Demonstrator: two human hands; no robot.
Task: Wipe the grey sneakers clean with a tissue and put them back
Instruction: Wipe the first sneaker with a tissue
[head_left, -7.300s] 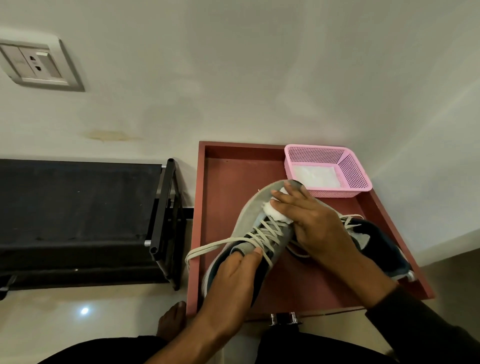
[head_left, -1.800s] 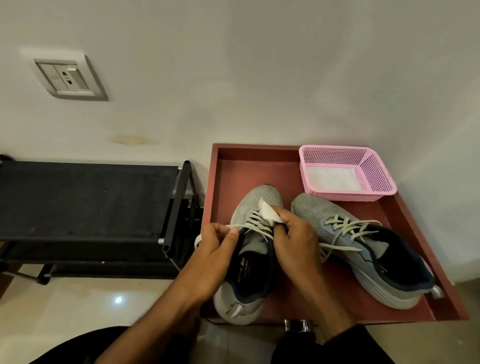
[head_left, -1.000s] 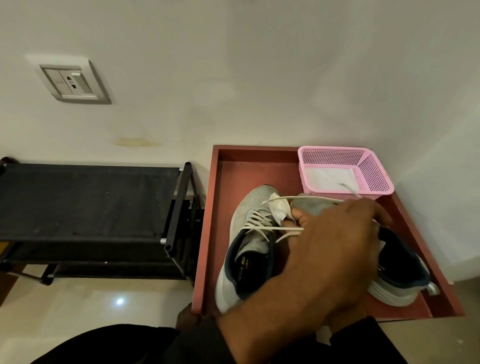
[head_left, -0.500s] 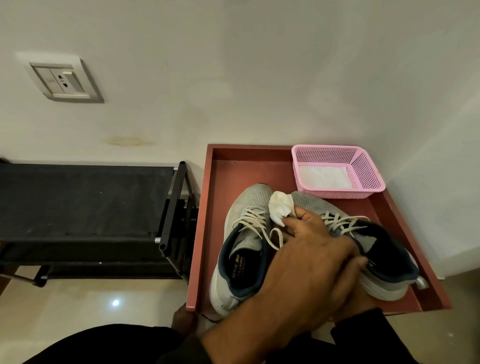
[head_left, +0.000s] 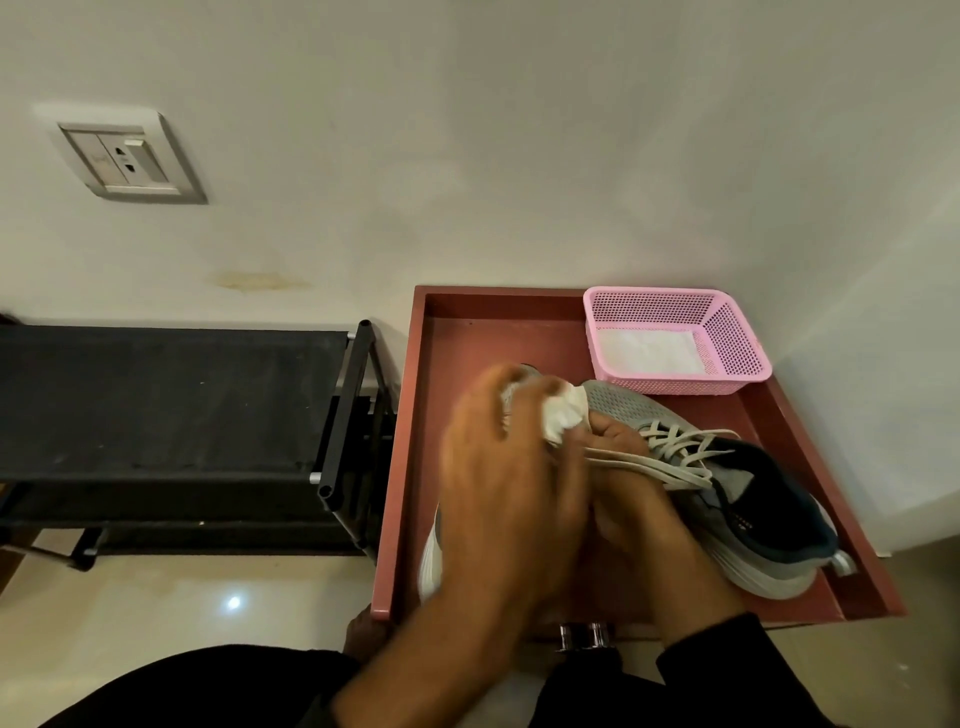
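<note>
Two grey sneakers with navy linings lie on a red-brown tray (head_left: 408, 457). The right sneaker (head_left: 753, 514) shows fully, its pale laces trailing leftward. Only the sole edge of the left sneaker (head_left: 430, 558) shows, because my left hand (head_left: 506, 467) covers it. That hand is motion-blurred, its fingers bent over the toe and touching a crumpled white tissue (head_left: 563, 415). My right hand (head_left: 631, 509) lies between the two shoes. Its thumb and fingers pinch the tissue's lower end beside the laces.
A pink mesh basket (head_left: 732, 338) holding flat white tissues (head_left: 644, 351) stands in the tray's far right corner. A black shoe rack (head_left: 156, 405) stands left of the tray, against a white wall with a socket plate (head_left: 130, 161). Tiled floor lies below.
My left hand has swung left off the right sneaker and up over the left sneaker's toe, reaching the tissue. The right hand still has the tissue. Both sneakers stay on the tray.
</note>
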